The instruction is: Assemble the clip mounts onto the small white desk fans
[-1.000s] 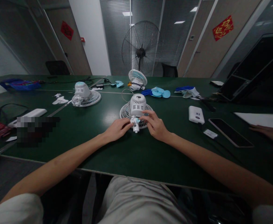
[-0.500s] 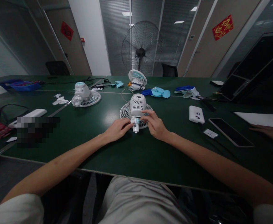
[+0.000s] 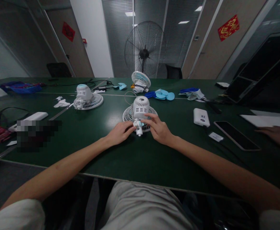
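Note:
A small white fan (image 3: 140,107) lies grille-down on the green table in front of me, its motor housing upward. From its near side sticks out a white neck joint (image 3: 139,130) with a light blue knob (image 3: 141,124). My left hand (image 3: 121,132) pinches the joint from the left, thumb and fingers closed on it. On the other side, my right hand (image 3: 161,129) has its fingertips at the knob, one finger resting against the motor housing. The fingers partly cover the knob, and the right thumb is hard to see.
Another fan (image 3: 84,95) lies to the left, and a third (image 3: 140,83) stands behind. Light blue fan blades (image 3: 165,95) and gloves (image 3: 192,93) lie beyond. To the right are a power bank (image 3: 201,117), a phone (image 3: 237,135) and another person's hand (image 3: 277,135) by white sheets.
My right fingertips have shifted slightly at the knob, and the joint has turned a little. My left hand keeps its place. At the far right, the other person's hand and a white sheet have moved.

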`<action>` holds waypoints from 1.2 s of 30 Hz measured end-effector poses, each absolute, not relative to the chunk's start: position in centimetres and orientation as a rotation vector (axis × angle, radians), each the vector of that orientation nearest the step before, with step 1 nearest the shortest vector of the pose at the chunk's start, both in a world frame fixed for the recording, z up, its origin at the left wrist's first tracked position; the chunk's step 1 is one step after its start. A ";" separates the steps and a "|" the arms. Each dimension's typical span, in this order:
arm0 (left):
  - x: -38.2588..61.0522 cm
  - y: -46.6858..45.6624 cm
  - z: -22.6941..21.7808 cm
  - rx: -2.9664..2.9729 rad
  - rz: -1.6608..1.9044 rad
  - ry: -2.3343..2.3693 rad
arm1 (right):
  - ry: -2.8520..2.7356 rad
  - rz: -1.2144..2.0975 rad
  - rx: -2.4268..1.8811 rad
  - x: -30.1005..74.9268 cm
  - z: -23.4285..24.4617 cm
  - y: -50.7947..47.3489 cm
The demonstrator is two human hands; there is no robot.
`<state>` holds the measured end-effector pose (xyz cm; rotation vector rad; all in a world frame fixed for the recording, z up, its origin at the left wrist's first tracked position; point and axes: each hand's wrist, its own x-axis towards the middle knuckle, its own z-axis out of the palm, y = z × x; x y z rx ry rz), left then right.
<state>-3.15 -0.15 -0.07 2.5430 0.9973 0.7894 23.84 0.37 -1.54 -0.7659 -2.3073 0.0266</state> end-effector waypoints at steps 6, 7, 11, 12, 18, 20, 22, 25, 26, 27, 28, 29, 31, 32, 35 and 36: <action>-3.2 -0.2 0.0 2.540 0.769 0.995 | -2.269 0.018 -0.798 23.7 -1.6 0.6; -3.2 -0.2 0.0 2.539 0.767 0.992 | -2.265 0.021 -0.788 23.8 -1.6 0.6; -3.3 -0.2 0.0 2.534 0.775 0.992 | -2.281 0.041 -0.720 24.0 -1.7 0.7; -3.3 -0.2 0.0 2.531 0.775 0.990 | -2.296 0.042 -0.696 24.1 -1.7 0.6; -3.2 -0.2 0.2 2.539 0.781 0.994 | -2.282 0.045 -0.664 24.1 -1.5 0.3; -3.1 -0.2 0.1 2.540 0.779 0.994 | -2.258 0.051 -0.712 24.0 -1.4 0.3; -3.1 -0.2 0.1 2.542 0.776 0.992 | -2.253 0.046 -0.747 23.9 -1.4 0.3; -3.1 -0.2 0.1 2.542 0.768 0.999 | -2.245 0.040 -0.767 23.7 -1.5 0.4; -3.1 -0.2 0.1 2.542 0.764 1.003 | -2.241 0.044 -0.767 23.7 -1.5 0.4; -3.1 -0.2 0.1 2.541 0.760 1.006 | -2.238 0.051 -0.762 23.7 -1.5 0.5; -3.1 -0.2 0.1 2.540 0.755 1.007 | -2.235 0.060 -0.756 23.7 -1.5 0.5; -3.1 -0.2 0.1 2.540 0.752 1.007 | -2.236 0.070 -0.748 23.7 -1.5 0.5; -3.1 -0.2 0.1 2.539 0.753 1.006 | -2.240 0.090 -0.731 23.8 -1.5 0.5; -3.1 -0.2 0.1 2.537 0.756 1.006 | -2.242 0.100 -0.724 23.8 -1.5 0.5; -3.1 -0.3 0.1 2.535 0.760 1.006 | -2.238 0.135 -0.706 23.9 -1.5 0.6; -3.1 -0.3 0.1 2.535 0.760 1.003 | -2.237 0.149 -0.703 23.9 -1.5 0.6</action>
